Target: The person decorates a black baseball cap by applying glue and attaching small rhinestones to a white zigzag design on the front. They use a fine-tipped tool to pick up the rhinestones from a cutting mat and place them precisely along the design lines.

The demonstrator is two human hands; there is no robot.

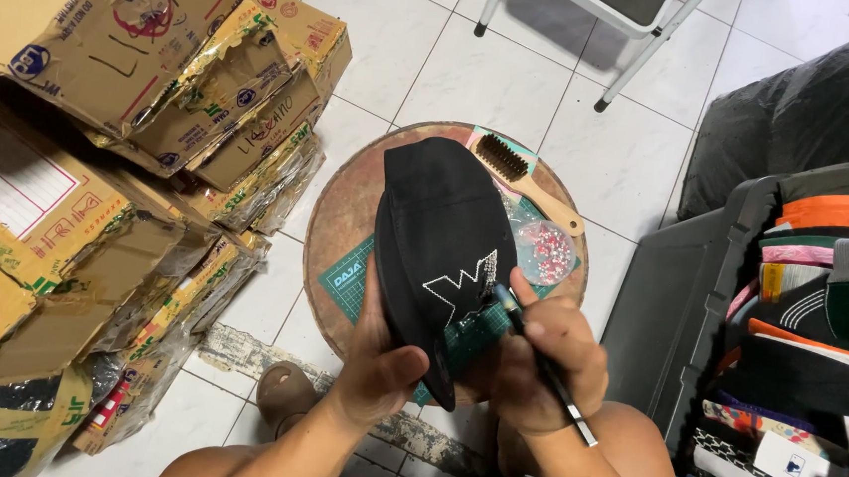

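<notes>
Head view: left hand (376, 360) closed around a black fabric cap (434, 244) above the round bench (347, 208); right hand (550, 362) pinches a slim metal-tipped tool (545, 367) at the cap's beaded emblem (466, 281).

white tiled floor (477, 63), evenly lit; taped cardboard boxes (102, 146) stacked at its left edge, a white metal chair frame (649, 25) at the top, a black bag (812, 106) and a grey crate (680, 286) of caps on the right
</notes>
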